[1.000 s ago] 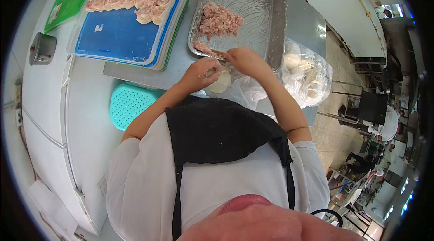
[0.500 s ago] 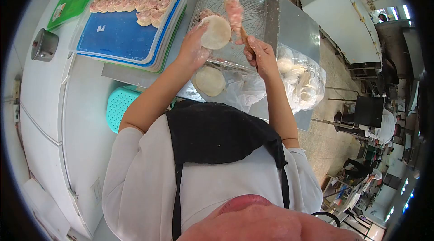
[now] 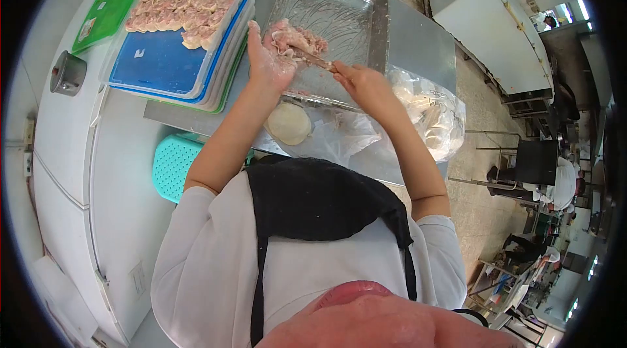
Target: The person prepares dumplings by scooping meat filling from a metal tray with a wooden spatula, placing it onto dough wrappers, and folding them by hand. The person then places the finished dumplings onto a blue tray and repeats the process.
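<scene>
My left hand (image 3: 273, 66) is palm up with its thumb apart, bearing a wrapper topped with minced meat (image 3: 287, 37) over the metal tray (image 3: 379, 41). Part of the wrapper is hidden under the meat. In my right hand (image 3: 359, 83) is a thin spatula (image 3: 317, 60), its tip on the meat in my left hand. More minced meat (image 3: 320, 44) lies in the tray behind. A round pale wrapper (image 3: 288, 124) rests near the table edge, beside a clear plastic bag (image 3: 346, 132).
At the left, a container (image 3: 153, 67) with a blue base holds rows of filled dumplings (image 3: 189, 1). A green lid (image 3: 111, 8), a metal pot (image 3: 68, 73) and a turquoise stool (image 3: 176, 165) are around it. Bagged wrappers (image 3: 434, 113) lie right. People work far right.
My left hand took up a wrapper and moved left and turned palm up. The spatula, raised with meat half a second ago, has come down onto that wrapper.
</scene>
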